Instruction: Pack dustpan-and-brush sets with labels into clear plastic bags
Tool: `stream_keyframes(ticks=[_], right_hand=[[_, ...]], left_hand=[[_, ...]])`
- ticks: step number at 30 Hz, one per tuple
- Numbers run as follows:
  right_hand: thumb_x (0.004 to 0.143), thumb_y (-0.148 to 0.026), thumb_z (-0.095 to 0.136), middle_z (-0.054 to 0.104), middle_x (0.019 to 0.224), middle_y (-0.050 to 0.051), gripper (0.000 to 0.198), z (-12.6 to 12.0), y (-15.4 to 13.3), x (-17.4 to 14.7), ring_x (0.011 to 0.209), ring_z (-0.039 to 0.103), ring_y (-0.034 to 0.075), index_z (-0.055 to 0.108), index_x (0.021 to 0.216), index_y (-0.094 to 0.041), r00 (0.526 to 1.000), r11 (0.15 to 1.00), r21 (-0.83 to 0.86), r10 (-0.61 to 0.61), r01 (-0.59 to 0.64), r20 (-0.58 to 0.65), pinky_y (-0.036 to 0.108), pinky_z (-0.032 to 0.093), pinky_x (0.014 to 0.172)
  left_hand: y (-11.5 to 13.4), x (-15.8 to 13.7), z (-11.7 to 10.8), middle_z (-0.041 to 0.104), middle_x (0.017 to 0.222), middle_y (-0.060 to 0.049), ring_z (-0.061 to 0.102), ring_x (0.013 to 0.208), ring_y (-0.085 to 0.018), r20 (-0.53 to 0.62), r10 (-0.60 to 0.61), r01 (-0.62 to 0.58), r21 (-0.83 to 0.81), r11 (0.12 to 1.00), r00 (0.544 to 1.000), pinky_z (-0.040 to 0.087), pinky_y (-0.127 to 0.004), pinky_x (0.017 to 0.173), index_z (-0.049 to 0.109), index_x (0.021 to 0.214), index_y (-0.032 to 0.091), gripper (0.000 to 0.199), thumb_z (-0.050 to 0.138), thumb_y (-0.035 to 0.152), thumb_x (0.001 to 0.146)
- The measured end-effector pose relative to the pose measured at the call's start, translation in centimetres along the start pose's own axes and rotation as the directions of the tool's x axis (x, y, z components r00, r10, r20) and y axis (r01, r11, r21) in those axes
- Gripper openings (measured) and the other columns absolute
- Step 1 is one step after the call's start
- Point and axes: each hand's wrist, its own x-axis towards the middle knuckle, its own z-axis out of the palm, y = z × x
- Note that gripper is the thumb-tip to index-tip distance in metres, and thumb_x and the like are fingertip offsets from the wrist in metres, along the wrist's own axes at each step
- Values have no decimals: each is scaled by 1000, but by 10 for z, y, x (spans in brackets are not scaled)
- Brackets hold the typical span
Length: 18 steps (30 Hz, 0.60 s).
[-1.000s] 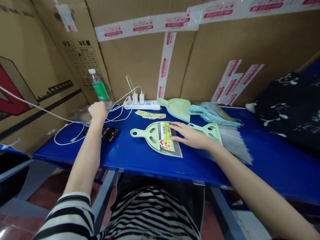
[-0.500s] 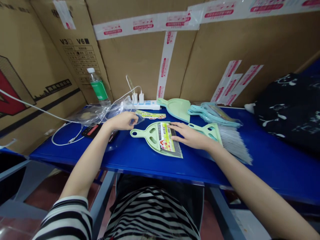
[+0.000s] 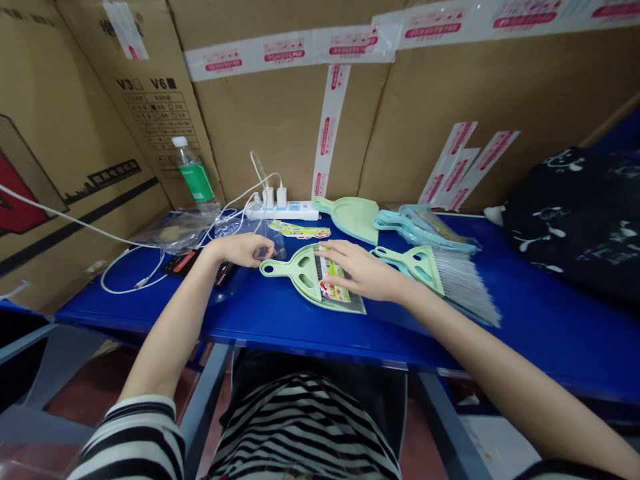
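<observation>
Lays the right hand [image 3: 357, 270] loose, fingers apart, over the label [image 3: 331, 293] of the brush [image 3: 306, 270], which sits in the green pan [image 3: 323, 306], mid-frame. Curls the left hand [image 3: 243, 250] by a clear bag [image 3: 240, 225], left of the middle; cannot tell if gripping it. Has a phone [image 3: 180, 263] under that wrist and a bottle [image 3: 197, 180] at upper left.

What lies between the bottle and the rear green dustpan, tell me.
The head view shows a white power strip, chargers plugged in, and white cables there.
</observation>
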Motion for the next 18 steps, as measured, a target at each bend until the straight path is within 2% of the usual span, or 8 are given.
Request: stream_keyframes(ticks=[2,4,6,10,12,14,16,18], right_hand=[[90,-61,41,48,143,17,63,-1,-10,11,136,38,33,51,135,-19,999,999,-15,-28,28,23,55,34,108],[84,-69,45,45,145,19,75,1,-19,23,137,35,36,50,137,-16,997,999,-17,-44,45,67,57,32,108],[79,-72,49,46,144,19,81,7,-26,34,135,36,38,50,136,-15,993,998,-12,-63,64,97,58,32,107],[84,-54,56,59,127,17,57,17,-35,44,120,51,34,58,125,-15,994,996,-6,-89,89,64,53,39,101],[83,-43,57,62,120,16,45,19,-36,44,113,54,31,60,119,-15,997,997,5,-72,72,34,50,41,98],[82,-35,58,64,113,14,35,17,-37,41,108,56,30,62,110,-16,999,999,15,-37,37,12,49,43,95],[81,-29,57,65,105,13,24,15,-38,39,102,58,29,62,100,-17,1000,1000,19,7,-7,-4,48,43,92],[80,-27,56,66,99,11,17,14,-37,37,97,59,28,61,93,-18,999,999,20,38,-38,-23,48,43,91]], left_hand=[[-3,-2,0,68,88,0,55,66,-10,17,0,0,-16,1000,1000,40,-19,63,63,92,18,21,58,17,71],[-6,-4,0,69,100,-1,57,72,-10,33,12,-10,-55,998,999,42,-18,68,64,104,20,33,64,23,72],[-9,-7,-1,67,113,-3,60,79,-11,54,37,-31,-112,993,998,43,-19,73,66,105,23,35,69,31,72],[-13,-11,-7,65,121,-5,61,98,-17,85,72,-56,-175,983,994,43,-24,84,73,88,22,26,69,45,75],[-13,-10,-9,69,113,-6,62,95,-18,103,44,-24,-181,983,994,44,-24,82,74,81,21,28,61,46,82],[-11,-6,-8,72,97,-6,64,83,-17,99,-41,56,-157,986,994,45,-24,76,72,77,19,36,50,45,89],[-8,0,-3,71,82,-6,64,73,-17,9,-184,184,-63,981,983,46,-25,73,70,77,18,39,43,41,92],[-3,8,6,70,82,-11,66,78,-22,-206,-323,345,81,935,924,47,-30,75,67,83,15,32,47,39,90]])
